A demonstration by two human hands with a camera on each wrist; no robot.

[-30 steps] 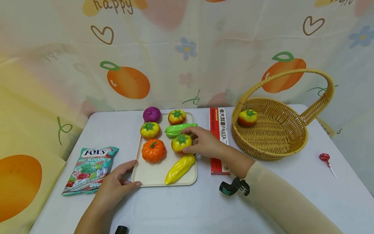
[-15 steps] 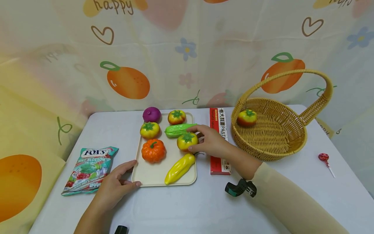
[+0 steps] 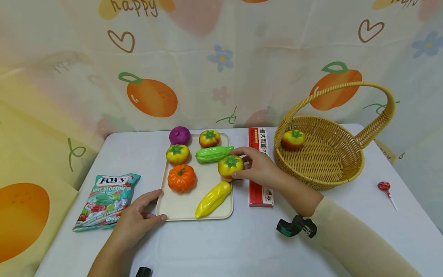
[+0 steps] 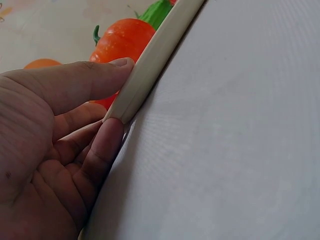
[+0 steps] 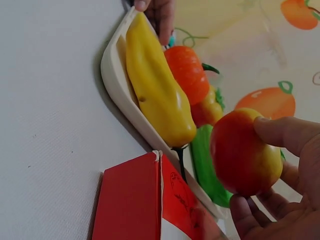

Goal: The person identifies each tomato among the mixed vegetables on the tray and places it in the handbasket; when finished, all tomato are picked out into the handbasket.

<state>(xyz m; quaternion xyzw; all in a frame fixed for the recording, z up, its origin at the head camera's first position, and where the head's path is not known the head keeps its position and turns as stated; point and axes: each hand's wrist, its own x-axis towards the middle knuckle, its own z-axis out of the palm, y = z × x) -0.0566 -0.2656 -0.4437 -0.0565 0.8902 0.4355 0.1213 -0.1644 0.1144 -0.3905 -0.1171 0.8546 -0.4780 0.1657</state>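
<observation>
In the head view my right hand (image 3: 257,165) grips a yellow-and-red toy tomato (image 3: 230,166) with a green leafy top, over the right rim of the cream tray (image 3: 188,214). The right wrist view shows the lifted tomato (image 5: 245,152) between thumb and fingers. My left hand (image 3: 135,219) holds the tray's front left corner, its thumb and fingers against the rim (image 4: 142,75). On the tray lie a yellow eggplant-shaped vegetable (image 3: 212,200), an orange pumpkin (image 3: 181,178), a green gourd-like vegetable (image 3: 212,154), two more tomatoes (image 3: 178,154) and a purple onion (image 3: 180,135).
Right of the tray lies a red pasta box (image 3: 259,194), partly under my right hand. Beyond it stands a wicker basket (image 3: 320,181) with a tall handle and one tomato (image 3: 293,139) inside. A candy bag (image 3: 107,202) lies left, a lollipop (image 3: 385,186) far right.
My right hand has moved right with the tomato, from above the tray's inner area to its right rim. The left hand and tray have stayed in place.
</observation>
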